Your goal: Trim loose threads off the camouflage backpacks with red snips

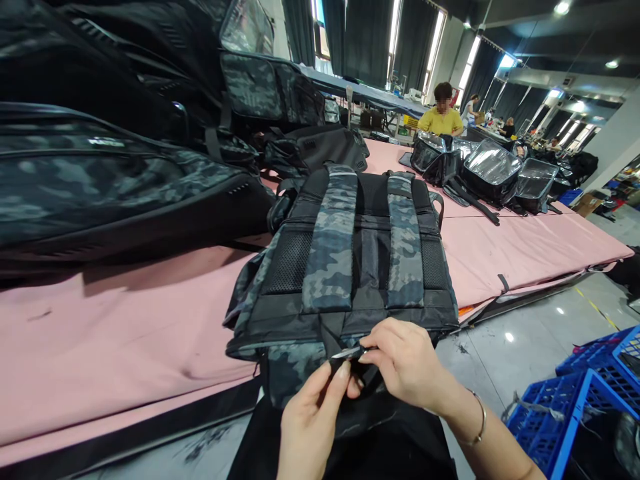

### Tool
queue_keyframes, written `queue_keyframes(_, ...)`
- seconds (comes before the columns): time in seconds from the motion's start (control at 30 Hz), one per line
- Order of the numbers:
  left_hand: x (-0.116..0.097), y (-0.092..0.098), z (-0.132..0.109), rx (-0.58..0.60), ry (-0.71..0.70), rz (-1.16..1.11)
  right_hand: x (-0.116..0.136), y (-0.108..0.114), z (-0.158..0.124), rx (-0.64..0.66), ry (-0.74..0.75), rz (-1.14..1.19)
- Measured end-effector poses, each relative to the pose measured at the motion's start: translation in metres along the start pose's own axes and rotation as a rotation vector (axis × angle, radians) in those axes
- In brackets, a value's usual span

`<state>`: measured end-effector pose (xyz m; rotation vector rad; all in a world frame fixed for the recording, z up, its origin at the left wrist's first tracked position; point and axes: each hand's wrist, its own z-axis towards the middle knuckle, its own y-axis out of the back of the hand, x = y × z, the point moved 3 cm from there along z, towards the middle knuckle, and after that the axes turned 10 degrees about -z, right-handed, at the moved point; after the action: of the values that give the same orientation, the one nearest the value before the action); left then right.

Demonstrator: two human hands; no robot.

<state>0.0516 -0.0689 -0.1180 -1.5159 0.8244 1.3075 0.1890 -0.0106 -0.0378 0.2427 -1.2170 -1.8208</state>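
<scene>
A dark camouflage backpack lies back-side up on the pink table, its two padded shoulder straps running toward me. My right hand pinches a small metal snipping tool at the lower edge of the backpack. My left hand pinches the black strap end right beside the blade. Both hands are closed and nearly touch each other.
A tall pile of camouflage backpacks fills the left. A person in a yellow top works at the far end beside open bags with silver lining. Blue plastic crates stand on the floor at lower right.
</scene>
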Motion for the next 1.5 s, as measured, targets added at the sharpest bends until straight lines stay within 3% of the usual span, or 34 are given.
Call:
queue_keyframes(0.27, 0.005, 0.0, 0.0, -0.031, -0.005, 0.007, 0.003, -0.004, -0.003, 0.054, 0.008, 0.004)
queue_keyframes(0.5, 0.004, -0.002, -0.001, -0.031, 0.024, 0.001, 0.003, -0.004, -0.003, 0.0, 0.005, 0.007)
queue_keyframes(0.7, 0.011, 0.0, -0.003, -0.074, 0.048, -0.035, 0.005, -0.008, -0.003, 0.075, 0.021, 0.007)
queue_keyframes(0.97, 0.01, 0.0, -0.012, -0.363, 0.084, -0.224, -0.007, -0.011, -0.007, -0.049, -0.13, 0.187)
queue_keyframes(1.13, 0.014, 0.008, -0.011, -0.29, 0.083, -0.162, -0.007, -0.008, -0.007, -0.055, -0.197, 0.22)
queue_keyframes(1.27, 0.018, 0.018, -0.008, -0.261, 0.227, -0.183, -0.006, -0.005, -0.005, -0.018, -0.223, 0.255)
queue_keyframes(1.37, 0.01, 0.015, -0.005, -0.175, 0.32, -0.271, -0.007, -0.004, -0.005, -0.012, -0.207, 0.289)
queue_keyframes(1.5, -0.002, 0.009, -0.001, -0.122, 0.333, -0.338, -0.009, -0.003, -0.007, -0.005, -0.162, 0.307)
